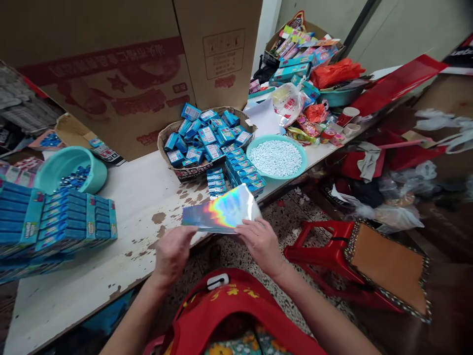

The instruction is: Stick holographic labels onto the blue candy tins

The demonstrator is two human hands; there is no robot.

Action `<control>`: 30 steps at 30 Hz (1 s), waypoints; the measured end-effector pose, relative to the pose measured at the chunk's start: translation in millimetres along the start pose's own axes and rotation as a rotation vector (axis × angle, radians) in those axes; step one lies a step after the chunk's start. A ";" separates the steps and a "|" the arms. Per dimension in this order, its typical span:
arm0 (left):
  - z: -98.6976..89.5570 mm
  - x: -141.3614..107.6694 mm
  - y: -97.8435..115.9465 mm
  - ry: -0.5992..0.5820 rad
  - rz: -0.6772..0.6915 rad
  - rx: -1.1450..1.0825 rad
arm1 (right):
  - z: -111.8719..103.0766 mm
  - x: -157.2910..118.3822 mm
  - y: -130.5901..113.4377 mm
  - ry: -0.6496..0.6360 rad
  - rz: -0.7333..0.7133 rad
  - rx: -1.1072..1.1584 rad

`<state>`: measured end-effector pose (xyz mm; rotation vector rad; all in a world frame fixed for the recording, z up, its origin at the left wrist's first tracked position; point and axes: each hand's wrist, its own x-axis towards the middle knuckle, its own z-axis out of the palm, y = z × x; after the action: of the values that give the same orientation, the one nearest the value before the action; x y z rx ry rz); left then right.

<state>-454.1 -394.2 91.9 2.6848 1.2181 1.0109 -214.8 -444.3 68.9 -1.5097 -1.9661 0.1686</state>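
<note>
A shiny sheet with a rainbow sheen stretches between my two hands, above the table's front edge. My left hand pinches its near left corner. My right hand grips the near right corner, thumb and fingers closed on it. Just beyond the sheet stand rows of small blue boxes, partly covered by it. Behind them a cut-down carton is heaped with loose blue boxes. To their right sits a turquoise basin full of small white pieces.
Stacked blue packs stand at the left, beside a turquoise tub holding blue foil-like pieces. A large cardboard box rises behind. Bags and packets crowd the table's right end. A red stool stands on the floor to my right.
</note>
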 end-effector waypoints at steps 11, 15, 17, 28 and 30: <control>-60.8 -38.6 -27.3 -0.055 -0.322 -0.076 | 7.1 30.2 -21.9 -0.147 -0.088 0.080; -54.2 -46.3 -56.3 -0.077 -0.568 -0.135 | 27.3 41.9 -0.9 -0.342 0.091 0.278; -48.5 -50.6 -69.5 -0.093 -0.670 -0.188 | 34.9 46.4 8.2 -0.413 0.155 0.393; 3.9 -110.3 -151.8 -0.386 -0.951 -0.208 | 152.8 47.2 22.1 -0.616 0.357 0.354; 15.3 -123.6 -169.5 -0.463 -1.017 -0.108 | 177.8 46.8 15.9 -0.606 0.406 0.299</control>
<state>-618.0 -357.2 -34.6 1.6254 1.9328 0.2645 -307.0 -347.9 -58.8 -1.7635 -1.9095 1.1568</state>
